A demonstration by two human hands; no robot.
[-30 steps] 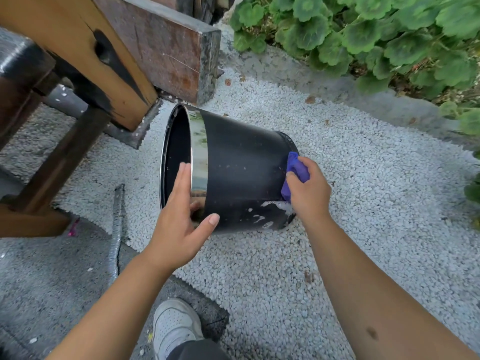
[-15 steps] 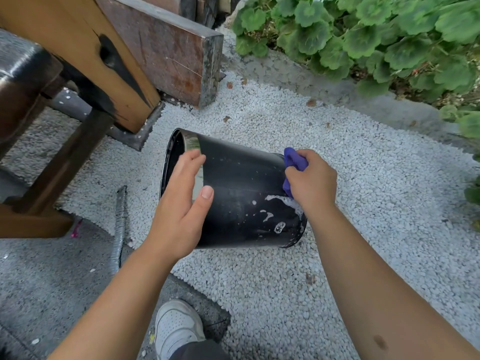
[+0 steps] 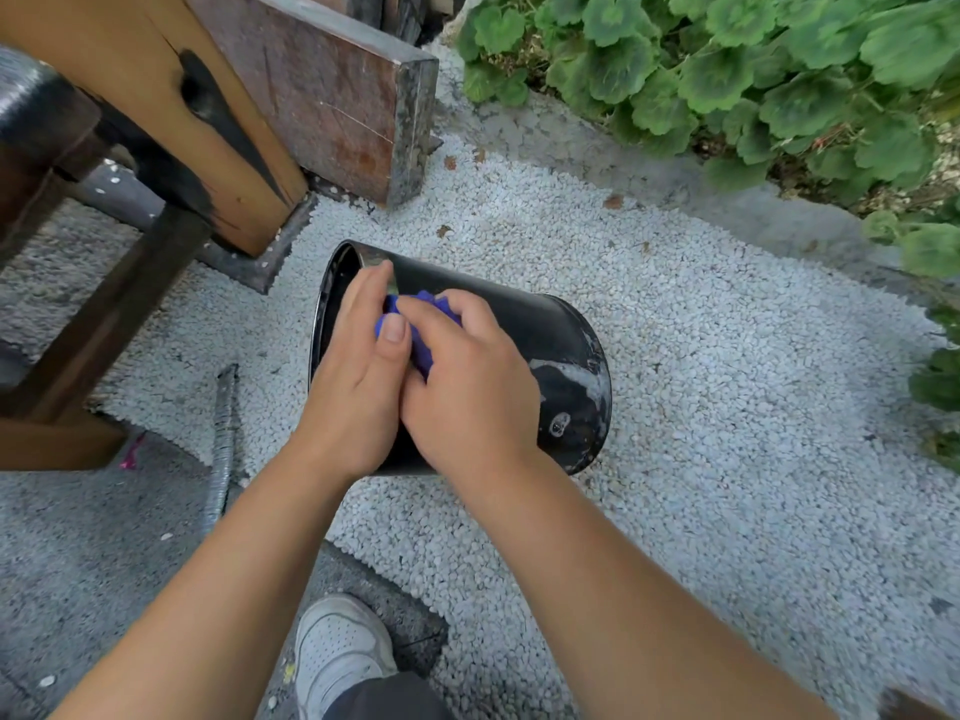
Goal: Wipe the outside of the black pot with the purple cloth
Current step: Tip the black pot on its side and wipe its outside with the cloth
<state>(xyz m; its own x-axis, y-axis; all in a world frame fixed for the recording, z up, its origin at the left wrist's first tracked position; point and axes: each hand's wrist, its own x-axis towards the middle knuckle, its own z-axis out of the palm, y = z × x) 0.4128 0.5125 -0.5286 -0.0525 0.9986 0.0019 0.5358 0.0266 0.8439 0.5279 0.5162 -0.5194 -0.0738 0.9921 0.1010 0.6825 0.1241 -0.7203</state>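
On white gravel (image 3: pixel 701 407), black pot (image 3: pixel 524 324) on its side (mouth leftward), right hand (image 3: pixel 467 387) clutching purple cloth (image 3: pixel 423 350), left hand (image 3: pixel 358 366) flat.

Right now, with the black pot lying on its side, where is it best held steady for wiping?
Probably at the open rim, from the person's left. The black pot lies on its side, mouth leftward; the left hand already rests there.

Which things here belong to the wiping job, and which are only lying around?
For the job:
pot, on its side on the gravel
cloth, held against the pot
right hand, grips the cloth
left hand, at the pot's rim, thumb on the cloth

Lying about:
wooden beams
metal rod
plants
shoe
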